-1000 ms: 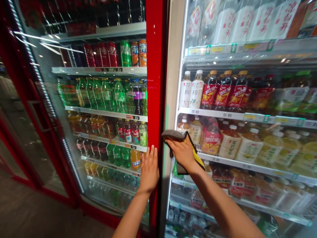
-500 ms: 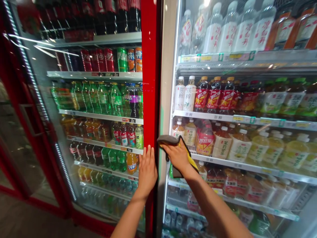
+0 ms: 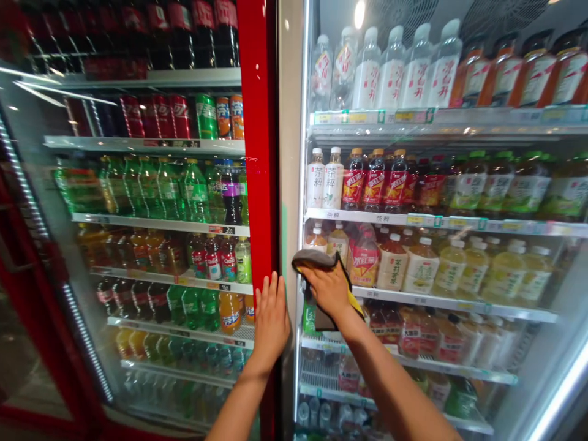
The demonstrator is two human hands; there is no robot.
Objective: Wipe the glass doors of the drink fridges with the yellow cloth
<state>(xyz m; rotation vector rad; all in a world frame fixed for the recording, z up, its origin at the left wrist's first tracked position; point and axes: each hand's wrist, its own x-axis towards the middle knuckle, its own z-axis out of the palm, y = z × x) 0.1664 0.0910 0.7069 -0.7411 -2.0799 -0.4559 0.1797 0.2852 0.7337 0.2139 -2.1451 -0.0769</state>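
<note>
My right hand (image 3: 325, 288) presses a grey cloth with yellow edging (image 3: 316, 260) against the glass door of the right-hand drinks fridge, near its left edge. The palm is hidden from me; bottles show through the glass around the cloth. To its left, my left hand (image 3: 271, 318) is laid flat with fingers stretched upward, holding nothing. It rests at the edge of the red door frame (image 3: 261, 153), beside the silver frame (image 3: 290, 122) of the right fridge.
Behind the right door, shelves (image 3: 386, 218) carry rows of bottled tea and water. The red-framed fridge on the left holds cans (image 3: 179, 116) and green bottles (image 3: 195, 187). Light reflections streak its glass. A door handle (image 3: 21, 266) shows at the far left.
The view has turned to the right, so both fridges appear further left. My right hand and the cloth have shifted slightly right across the glass; my left hand has also moved slightly right against the frame.
</note>
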